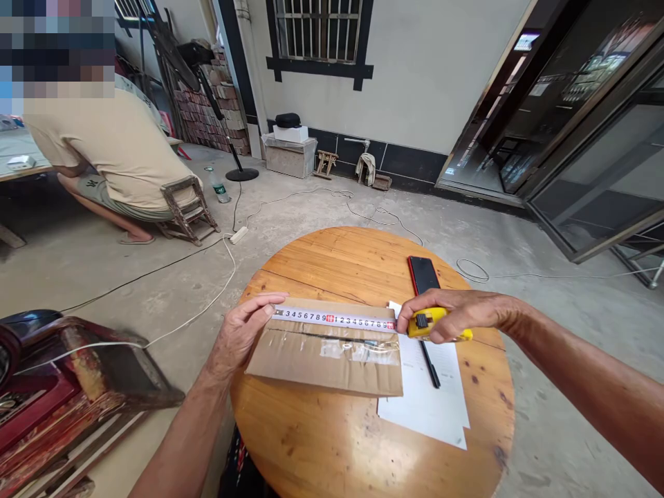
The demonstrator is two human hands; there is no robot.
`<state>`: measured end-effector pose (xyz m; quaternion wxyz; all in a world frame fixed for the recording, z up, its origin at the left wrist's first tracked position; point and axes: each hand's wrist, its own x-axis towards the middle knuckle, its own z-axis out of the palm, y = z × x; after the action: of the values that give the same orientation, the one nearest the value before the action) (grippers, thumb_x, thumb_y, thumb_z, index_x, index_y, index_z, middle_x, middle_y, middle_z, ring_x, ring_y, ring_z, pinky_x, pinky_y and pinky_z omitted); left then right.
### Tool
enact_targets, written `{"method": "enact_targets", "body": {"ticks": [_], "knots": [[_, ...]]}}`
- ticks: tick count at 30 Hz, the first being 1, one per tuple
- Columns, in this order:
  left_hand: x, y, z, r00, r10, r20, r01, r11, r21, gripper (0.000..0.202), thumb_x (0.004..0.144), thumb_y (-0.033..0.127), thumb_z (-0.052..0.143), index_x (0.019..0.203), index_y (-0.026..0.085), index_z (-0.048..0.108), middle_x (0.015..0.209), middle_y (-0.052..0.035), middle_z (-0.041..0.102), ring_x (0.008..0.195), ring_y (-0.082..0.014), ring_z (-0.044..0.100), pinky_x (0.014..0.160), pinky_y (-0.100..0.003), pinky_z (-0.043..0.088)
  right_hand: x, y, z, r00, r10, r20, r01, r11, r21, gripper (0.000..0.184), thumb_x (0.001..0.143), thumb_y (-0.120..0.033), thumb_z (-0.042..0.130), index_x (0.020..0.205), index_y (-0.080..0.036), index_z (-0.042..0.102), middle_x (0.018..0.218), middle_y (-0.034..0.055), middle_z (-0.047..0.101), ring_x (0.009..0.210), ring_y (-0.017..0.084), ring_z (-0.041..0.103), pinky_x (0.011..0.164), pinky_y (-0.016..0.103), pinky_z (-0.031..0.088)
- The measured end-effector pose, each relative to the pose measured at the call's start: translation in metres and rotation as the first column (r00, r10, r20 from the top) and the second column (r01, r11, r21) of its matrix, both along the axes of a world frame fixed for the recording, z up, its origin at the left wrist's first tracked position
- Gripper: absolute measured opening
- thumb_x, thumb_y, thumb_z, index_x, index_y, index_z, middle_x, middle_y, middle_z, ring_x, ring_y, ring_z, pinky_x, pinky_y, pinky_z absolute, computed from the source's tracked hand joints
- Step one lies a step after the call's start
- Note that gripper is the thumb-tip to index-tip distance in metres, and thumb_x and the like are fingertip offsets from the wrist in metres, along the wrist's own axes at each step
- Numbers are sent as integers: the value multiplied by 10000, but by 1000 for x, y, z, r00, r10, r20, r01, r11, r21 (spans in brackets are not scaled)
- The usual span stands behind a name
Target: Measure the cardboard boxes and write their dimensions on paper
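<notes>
A flat brown cardboard box [306, 356] with strips of clear tape lies on the round wooden table. Across its far part stretches the white blade of a yellow tape measure [433, 322], its numbers facing up. My left hand [243, 328] pinches the blade's end at the box's left edge. At the right edge, my right hand [451, 310] is wrapped round the tape measure's case. Partly under the box and my right hand are white paper sheets [415, 408], with a black pen [429, 365] on them. Beyond my right hand rests a phone with red edges [424, 274].
The round table [321, 449] stands on a concrete floor crossed by cables [228, 270]. A person [119, 145] sits on a low wooden chair [187, 207] at the left, near a plastic bottle [220, 188] and a standing fan [241, 173]. A glass door [602, 166] is at the right.
</notes>
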<state>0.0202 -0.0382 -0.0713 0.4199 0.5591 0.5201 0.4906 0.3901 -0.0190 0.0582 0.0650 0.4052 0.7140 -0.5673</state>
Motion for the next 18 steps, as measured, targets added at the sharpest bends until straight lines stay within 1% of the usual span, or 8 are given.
{"method": "enact_targets", "body": {"ticks": [3, 5, 7, 9, 12, 14, 16, 18], "knots": [[0, 0, 2, 1000, -6, -18, 6, 1000, 2, 311, 791, 484, 674, 912, 215, 771, 1136, -80, 745, 1152, -302, 625, 1033, -393, 437, 1, 0, 2, 1000, -16, 22, 16, 1000, 6, 458, 679, -299, 634, 1116, -182, 709, 1143, 52, 658, 869, 200, 591, 684, 266, 453], [0, 0, 3, 999, -9, -31, 9, 1000, -4, 330, 789, 501, 674, 917, 213, 771, 1134, -84, 745, 1159, -309, 621, 1038, -397, 437, 1, -1, 1, 999, -25, 39, 24, 999, 29, 440, 688, -307, 636, 1107, -201, 717, 1158, 45, 663, 938, 231, 599, 734, 282, 467], [1, -2, 1, 1000, -17, 5, 17, 999, -34, 378, 801, 523, 667, 976, 203, 763, 1182, -96, 726, 1178, -313, 612, 1045, -405, 434, 1, 0, 1, 998, -20, 52, 17, 998, 58, 427, 685, -316, 648, 1090, -208, 728, 1170, 41, 669, 1031, 269, 592, 807, 304, 471], [0, -5, -4, 989, -48, 140, 55, 997, -47, 507, 809, 579, 652, 1134, 196, 716, 1298, -117, 667, 1239, -322, 579, 1063, -421, 427, 1, 1, 1, 998, -11, 55, 6, 997, 76, 420, 687, -324, 657, 1084, -213, 736, 1186, 40, 675, 1102, 297, 577, 883, 329, 460], [-5, -16, -16, 924, -148, 352, 140, 989, 46, 797, 770, 700, 637, 1392, 210, 542, 1464, -140, 530, 1383, -330, 448, 1141, -440, 353, 1, 3, 1, 998, -5, 60, -1, 996, 91, 419, 698, -346, 664, 1091, -224, 742, 1208, 41, 680, 1131, 317, 579, 920, 348, 455], [-10, -27, -25, 901, -203, 383, 184, 979, 87, 932, 721, 758, 647, 1472, 244, 448, 1528, -128, 455, 1450, -328, 345, 1187, -442, 285, 2, 5, 0, 997, 1, 78, -9, 995, 97, 432, 695, -361, 667, 1099, -227, 742, 1216, 48, 681, 1135, 334, 583, 907, 357, 466], [-14, -39, -33, 895, -239, 377, 231, 971, 67, 1024, 669, 800, 660, 1514, 298, 374, 1584, -100, 370, 1489, -332, 252, 1204, -457, 246, 4, 7, -1, 996, 8, 89, -18, 994, 105, 442, 694, -372, 671, 1109, -237, 740, 1225, 46, 681, 1158, 346, 579, 922, 367, 463], [-17, -48, -40, 888, -276, 368, 280, 959, 44, 1156, 580, 824, 701, 1545, 339, 290, 1630, -83, 269, 1510, -350, 166, 1207, -483, 226, 4, 8, -1, 995, 14, 101, -25, 993, 112, 438, 700, -379, 672, 1114, -253, 741, 1225, 39, 684, 1171, 350, 579, 946, 375, 456]]}}
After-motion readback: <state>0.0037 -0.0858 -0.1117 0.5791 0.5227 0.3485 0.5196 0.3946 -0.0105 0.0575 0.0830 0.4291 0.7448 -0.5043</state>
